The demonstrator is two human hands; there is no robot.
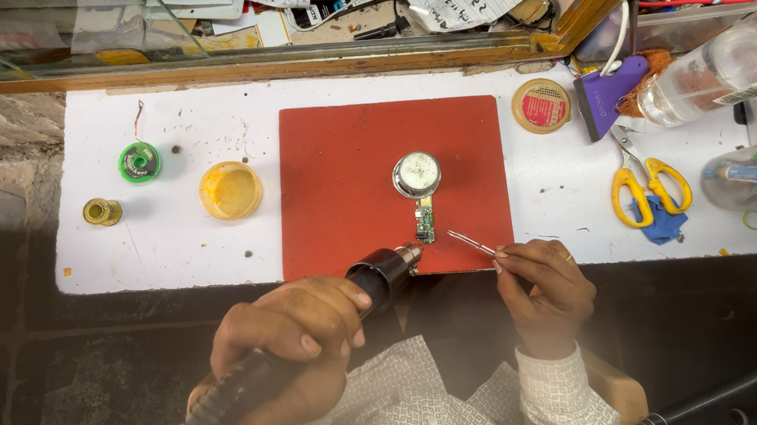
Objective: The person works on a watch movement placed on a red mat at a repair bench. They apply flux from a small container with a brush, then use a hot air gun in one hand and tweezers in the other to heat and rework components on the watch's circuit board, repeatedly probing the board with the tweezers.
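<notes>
A red mat fills the centre of the frame on the white bench. At lower left, the left hand is wrapped fully around a black hot-air tool, its metal nozzle tip just below a small green circuit board. At lower right, the right hand pinches thin tweezers, tips near the board. The narrow board lies on the mat beneath a round silver part.
</notes>
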